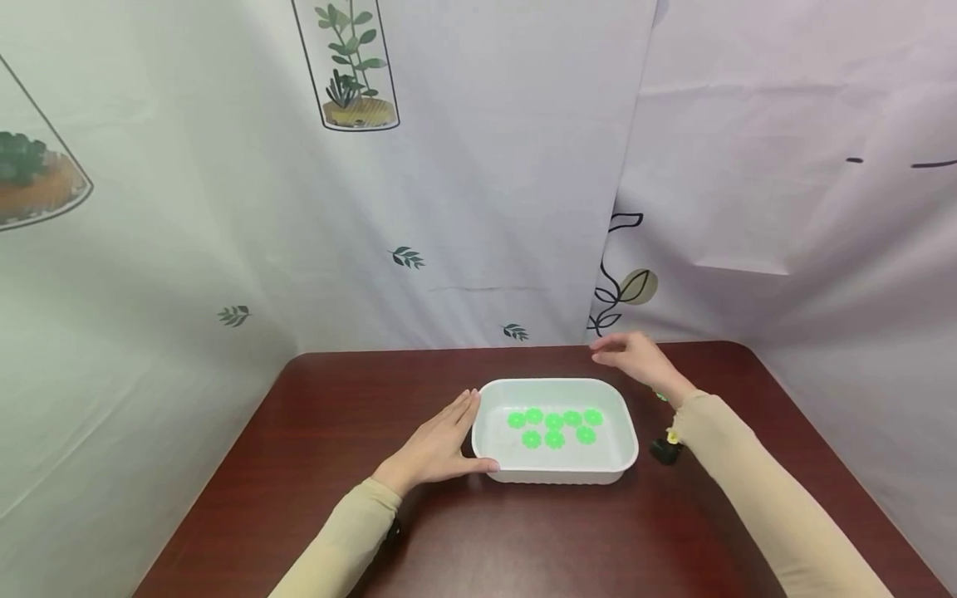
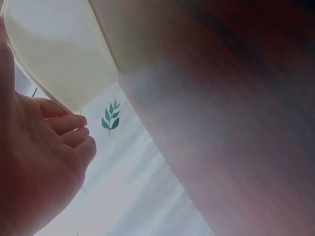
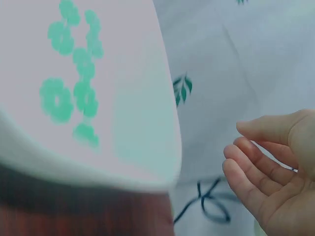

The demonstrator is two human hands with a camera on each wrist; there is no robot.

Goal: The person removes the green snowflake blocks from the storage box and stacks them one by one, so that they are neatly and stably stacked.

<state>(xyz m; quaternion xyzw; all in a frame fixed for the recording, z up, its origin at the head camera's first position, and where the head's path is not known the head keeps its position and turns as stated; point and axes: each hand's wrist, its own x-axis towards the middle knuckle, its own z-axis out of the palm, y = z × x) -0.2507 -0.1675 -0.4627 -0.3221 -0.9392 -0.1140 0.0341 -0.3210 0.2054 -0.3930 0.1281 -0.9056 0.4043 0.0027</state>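
Observation:
A white rectangular basin [image 1: 557, 477] stands on the table, with several bright green flower-shaped pieces [image 1: 554, 422] lying flat on its floor. At the basin's left side is my left hand [image 1: 441, 444], its fingers stretched along the left rim and the thumb at the front left corner. The left wrist view shows its fingertips [image 2: 78, 121] against the basin's edge. My right hand [image 1: 631, 355] is raised beyond the basin's back right corner. In the right wrist view, its thumb and loosely bent fingers stand apart with nothing between them.
The dark red-brown table [image 1: 336, 415] reaches back to a pale cloth backdrop [image 1: 486, 191] printed with plants. Under the right sleeve shows a small black object [image 1: 664, 451] with a yellow flower-like piece [image 1: 673, 436]. A bit of green [image 1: 661, 396] shows beside the right wrist.

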